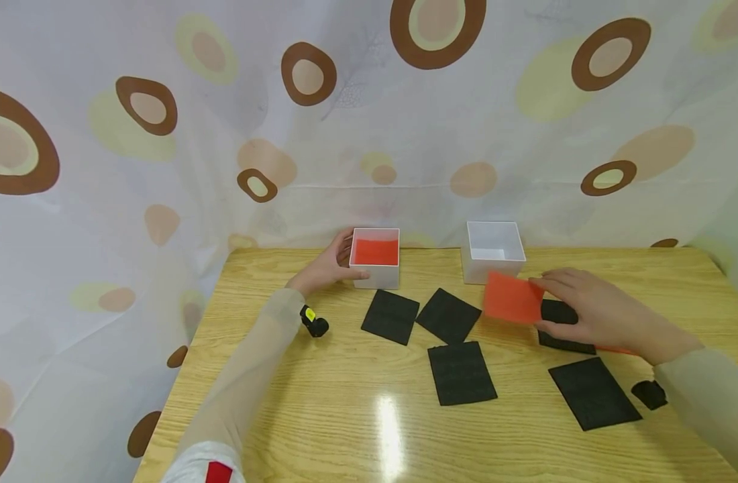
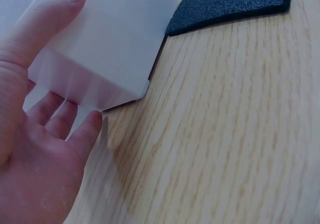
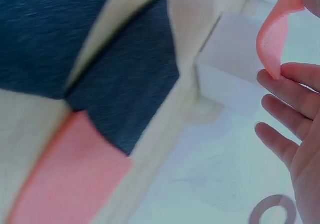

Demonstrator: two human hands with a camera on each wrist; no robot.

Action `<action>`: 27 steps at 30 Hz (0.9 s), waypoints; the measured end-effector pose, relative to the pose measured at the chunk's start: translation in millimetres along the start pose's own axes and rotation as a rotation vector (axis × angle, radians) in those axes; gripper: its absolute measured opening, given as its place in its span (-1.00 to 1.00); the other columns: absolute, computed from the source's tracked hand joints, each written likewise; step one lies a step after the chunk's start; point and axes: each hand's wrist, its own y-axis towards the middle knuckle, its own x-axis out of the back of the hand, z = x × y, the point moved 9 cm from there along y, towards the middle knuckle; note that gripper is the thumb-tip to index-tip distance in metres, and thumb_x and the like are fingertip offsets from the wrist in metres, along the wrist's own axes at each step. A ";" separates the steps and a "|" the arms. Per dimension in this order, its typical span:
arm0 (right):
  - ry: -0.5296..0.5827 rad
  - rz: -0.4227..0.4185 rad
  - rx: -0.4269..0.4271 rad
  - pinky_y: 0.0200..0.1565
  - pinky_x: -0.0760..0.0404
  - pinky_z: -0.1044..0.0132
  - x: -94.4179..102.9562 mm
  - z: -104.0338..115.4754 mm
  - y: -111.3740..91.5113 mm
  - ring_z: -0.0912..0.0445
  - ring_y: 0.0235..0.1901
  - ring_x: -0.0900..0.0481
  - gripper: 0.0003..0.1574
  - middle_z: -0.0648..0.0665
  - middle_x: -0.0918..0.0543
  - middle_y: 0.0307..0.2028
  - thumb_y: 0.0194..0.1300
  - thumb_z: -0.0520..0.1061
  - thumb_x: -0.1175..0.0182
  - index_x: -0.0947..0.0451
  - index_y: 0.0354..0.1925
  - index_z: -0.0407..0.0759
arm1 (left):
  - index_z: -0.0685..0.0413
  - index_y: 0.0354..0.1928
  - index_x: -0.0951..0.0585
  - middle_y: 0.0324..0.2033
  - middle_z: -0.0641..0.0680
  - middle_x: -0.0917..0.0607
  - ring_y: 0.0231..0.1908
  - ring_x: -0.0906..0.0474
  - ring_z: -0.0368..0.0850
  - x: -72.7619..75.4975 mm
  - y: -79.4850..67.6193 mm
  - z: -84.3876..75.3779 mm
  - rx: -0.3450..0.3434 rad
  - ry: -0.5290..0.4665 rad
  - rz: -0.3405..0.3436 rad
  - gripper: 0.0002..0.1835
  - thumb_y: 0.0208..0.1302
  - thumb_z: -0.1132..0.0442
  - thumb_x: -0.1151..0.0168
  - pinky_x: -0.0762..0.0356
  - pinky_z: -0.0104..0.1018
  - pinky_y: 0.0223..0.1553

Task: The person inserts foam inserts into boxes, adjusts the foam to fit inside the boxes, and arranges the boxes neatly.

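My left hand [image 1: 325,270] holds the left white box [image 1: 384,277], with the thumb on its front wall and the fingers along its left side. Inside that box is a red sheet [image 1: 375,253]. Raised above the table on the right, a red foam square [image 1: 512,298] is pinched at its right edge between the thumb and fingers of my right hand [image 1: 586,310]. In the right wrist view the foam square [image 3: 274,39] bends in the grip. Just behind it stands the right white box [image 1: 476,271], with no sheet showing inside.
Several black foam squares [image 1: 462,373] lie scattered on the wooden table [image 1: 321,402], one partly under my right hand. Another red piece [image 3: 70,174] lies beside a black square [image 3: 130,79]. A patterned curtain [image 1: 357,134] hangs behind the table.
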 end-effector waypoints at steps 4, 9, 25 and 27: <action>-0.002 -0.048 0.066 0.12 -0.56 -0.25 10.5 10.1 13.7 -0.24 0.11 -0.59 -0.12 -0.28 -0.67 0.11 0.10 0.12 -0.58 -0.58 0.26 -0.30 | -0.15 0.65 0.06 0.61 -0.02 -0.12 0.60 -0.05 -0.02 0.6 -1.3 -0.3 0.001 0.010 -0.002 0.14 0.24 0.31 -0.53 -0.19 -0.10 0.53; -0.004 -0.094 0.147 0.12 -0.57 -0.22 20.8 23.7 34.2 -0.20 0.08 -0.61 -0.14 -0.23 -0.69 0.07 0.12 0.10 -0.55 -0.56 0.28 -0.29 | -0.15 0.65 0.06 0.61 -0.01 -0.12 0.60 -0.05 -0.02 -0.2 -2.1 -1.8 0.003 0.016 0.000 0.13 0.25 0.31 -0.52 -0.20 -0.10 0.53; -0.022 -0.060 0.260 0.10 -0.63 -0.15 11.3 60.2 93.8 -0.16 -0.01 -0.67 -0.23 -0.23 -0.74 -0.03 0.22 0.11 -0.49 -0.60 0.23 -0.33 | -0.14 0.66 0.08 0.61 0.01 -0.13 0.60 -0.05 -0.02 -2.1 -1.6 -2.3 -0.003 -0.021 0.013 0.12 0.27 0.35 -0.49 -0.21 -0.09 0.52; -0.015 -0.003 0.222 0.14 -0.62 -0.15 -0.5 61.3 94.7 -0.16 0.03 -0.67 -0.27 -0.22 -0.74 0.00 0.28 0.13 -0.45 -0.61 0.24 -0.31 | -0.14 0.66 0.08 0.61 0.00 -0.12 0.60 -0.04 -0.03 -1.6 -1.5 -2.1 0.000 -0.010 0.010 0.13 0.27 0.33 -0.50 -0.20 -0.11 0.53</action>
